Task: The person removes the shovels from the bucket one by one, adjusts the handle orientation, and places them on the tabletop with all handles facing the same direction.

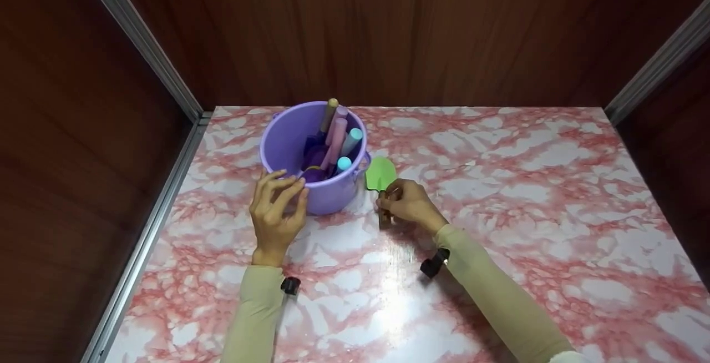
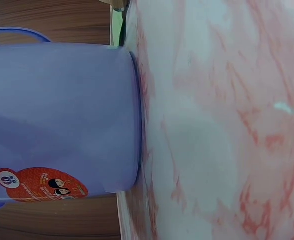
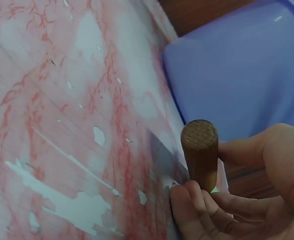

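Observation:
A purple bucket (image 1: 333, 199) stands on the table with several handled tools inside, among them pink handles (image 1: 337, 136), light blue handles (image 1: 351, 140) and a wooden handle (image 1: 330, 113). My left hand (image 1: 278, 207) rests its fingertips on the bucket's near rim. Just right of the bucket is a small toy shovel with a green blade (image 1: 381, 173) and a wooden handle (image 3: 202, 155). My right hand (image 1: 409, 202) pinches that handle between thumb and fingers, low over the tabletop. The left wrist view shows the bucket's side with a red sticker (image 2: 47, 183); the left hand is mostly out of that view.
The table (image 1: 516, 230) has a red and white marbled top. Dark wooden panels (image 1: 410, 35) enclose it at the back and on both sides, with metal strips (image 1: 150, 46) at the corners.

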### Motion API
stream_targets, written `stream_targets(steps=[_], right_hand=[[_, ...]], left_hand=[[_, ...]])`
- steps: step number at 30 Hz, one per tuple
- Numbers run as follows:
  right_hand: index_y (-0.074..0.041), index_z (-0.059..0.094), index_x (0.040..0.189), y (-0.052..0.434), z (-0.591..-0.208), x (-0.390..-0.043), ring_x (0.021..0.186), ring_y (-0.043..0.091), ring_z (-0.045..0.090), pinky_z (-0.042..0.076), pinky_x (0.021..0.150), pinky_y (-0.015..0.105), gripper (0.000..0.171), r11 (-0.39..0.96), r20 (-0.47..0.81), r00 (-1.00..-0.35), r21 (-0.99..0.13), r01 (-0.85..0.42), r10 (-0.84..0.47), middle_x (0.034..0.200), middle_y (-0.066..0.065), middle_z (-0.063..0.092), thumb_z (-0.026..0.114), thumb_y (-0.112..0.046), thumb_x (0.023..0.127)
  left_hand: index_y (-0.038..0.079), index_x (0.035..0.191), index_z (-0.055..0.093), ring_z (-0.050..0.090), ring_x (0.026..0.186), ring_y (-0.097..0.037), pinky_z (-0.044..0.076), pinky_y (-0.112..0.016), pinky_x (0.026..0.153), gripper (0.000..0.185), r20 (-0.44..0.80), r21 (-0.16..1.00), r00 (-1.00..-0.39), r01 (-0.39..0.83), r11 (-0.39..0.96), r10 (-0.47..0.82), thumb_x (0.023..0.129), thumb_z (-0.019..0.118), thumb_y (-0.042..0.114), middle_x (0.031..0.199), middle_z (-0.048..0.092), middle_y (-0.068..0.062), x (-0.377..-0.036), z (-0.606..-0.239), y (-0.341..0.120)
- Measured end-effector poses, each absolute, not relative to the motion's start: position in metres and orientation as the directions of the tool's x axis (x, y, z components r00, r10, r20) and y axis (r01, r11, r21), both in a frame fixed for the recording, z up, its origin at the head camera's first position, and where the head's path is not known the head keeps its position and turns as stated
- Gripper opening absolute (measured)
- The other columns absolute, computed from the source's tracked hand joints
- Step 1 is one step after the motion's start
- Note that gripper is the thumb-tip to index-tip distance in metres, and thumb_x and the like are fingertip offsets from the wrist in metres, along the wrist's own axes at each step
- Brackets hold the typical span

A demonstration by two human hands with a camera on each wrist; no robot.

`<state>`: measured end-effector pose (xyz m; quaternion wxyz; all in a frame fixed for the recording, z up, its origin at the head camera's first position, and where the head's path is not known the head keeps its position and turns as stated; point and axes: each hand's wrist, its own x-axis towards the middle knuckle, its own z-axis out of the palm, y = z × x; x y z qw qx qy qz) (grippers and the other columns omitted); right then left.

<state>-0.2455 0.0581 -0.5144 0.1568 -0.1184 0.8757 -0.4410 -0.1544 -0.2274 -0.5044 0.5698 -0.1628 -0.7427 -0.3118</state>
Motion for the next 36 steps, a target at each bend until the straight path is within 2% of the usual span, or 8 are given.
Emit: stream_targets(steps=[6,10,13,17,23,26,31,36], right_hand=[[0.002,0.069,0.121,0.061,-0.506,-0.247,0.079,0.019,0.068,0.057,0.073,0.031,0.039,0.577,-0.157,-0.917,-0.811,-0.092,-0.367,0.093,0.010,0.073,0.080,-0.024,0.094],[0.007,0.065,0.130,0.062,-0.495,-0.251,0.082,0.035,0.075,0.064,0.075,0.037,0.046,0.537,-0.150,-0.915,-0.840,-0.082,-0.375,0.100,0.015,0.073,0.078,-0.020,0.096],[0.008,0.063,0.133,0.064,-0.484,-0.257,0.083,0.036,0.075,0.063,0.072,0.033,0.047,0.519,-0.122,-0.920,-0.849,-0.098,-0.373,0.102,0.015,0.072,0.076,-0.019,0.096],[0.006,0.067,0.128,0.066,-0.472,-0.264,0.089,0.025,0.070,0.055,0.072,0.026,0.040,0.533,-0.040,-0.932,-0.829,-0.170,-0.360,0.102,0.013,0.071,0.074,-0.020,0.098],[0.003,0.071,0.123,0.061,-0.451,-0.275,0.102,0.034,0.072,0.059,0.088,0.040,0.030,0.511,0.079,-0.926,-0.815,-0.273,-0.370,0.109,0.017,0.073,0.069,-0.019,0.103],[0.002,0.071,0.124,0.053,-0.436,-0.279,0.101,0.035,0.072,0.061,0.090,0.045,0.028,0.492,0.155,-0.909,-0.799,-0.346,-0.388,0.111,0.018,0.073,0.067,-0.017,0.104],[-0.001,0.072,0.126,0.037,-0.409,-0.284,0.096,0.031,0.072,0.063,0.086,0.045,0.028,0.483,0.338,-0.847,-0.707,-0.517,-0.411,0.111,0.017,0.073,0.066,-0.019,0.106],[-0.004,0.071,0.132,0.019,-0.390,-0.285,0.111,0.031,0.068,0.060,0.095,0.046,0.034,0.512,0.443,-0.762,-0.566,-0.647,-0.473,0.124,0.015,0.069,0.068,-0.025,0.106]], left_hand=[[0.010,0.106,0.086,0.072,0.109,-0.037,0.050,-0.061,0.114,0.017,0.949,0.273,-0.296,0.591,0.759,-0.111,0.089,0.084,0.010,0.101,0.077,-0.012,-0.155,-0.504,-0.227],[0.009,0.106,0.085,0.071,0.109,-0.038,0.054,-0.051,0.110,0.017,0.946,0.282,-0.305,0.594,0.754,-0.113,0.089,0.083,0.009,0.101,0.076,-0.014,-0.156,-0.503,-0.227],[0.008,0.106,0.085,0.070,0.110,-0.039,0.056,-0.044,0.108,0.018,0.940,0.293,-0.321,0.591,0.751,-0.113,0.089,0.083,0.007,0.101,0.075,-0.016,-0.156,-0.501,-0.227],[0.007,0.105,0.083,0.069,0.111,-0.041,0.055,-0.044,0.109,0.015,0.930,0.305,-0.350,0.574,0.760,-0.109,0.090,0.082,0.007,0.102,0.073,-0.016,-0.154,-0.502,-0.226],[0.007,0.104,0.082,0.069,0.112,-0.041,0.053,-0.047,0.111,0.015,0.926,0.307,-0.363,0.553,0.775,-0.107,0.101,0.075,0.020,0.102,0.071,-0.017,-0.152,-0.506,-0.226],[0.007,0.104,0.082,0.068,0.113,-0.041,0.053,-0.048,0.111,0.019,0.924,0.312,-0.366,0.553,0.772,-0.112,0.103,0.073,0.024,0.103,0.071,-0.017,-0.151,-0.507,-0.226],[0.007,0.105,0.082,0.067,0.114,-0.041,0.052,-0.050,0.112,0.018,0.922,0.315,-0.371,0.558,0.768,-0.109,0.102,0.074,0.023,0.104,0.071,-0.017,-0.152,-0.507,-0.225],[0.007,0.105,0.082,0.067,0.114,-0.042,0.053,-0.048,0.111,0.015,0.924,0.315,-0.368,0.567,0.761,-0.108,0.101,0.075,0.019,0.104,0.071,-0.017,-0.153,-0.506,-0.225]])
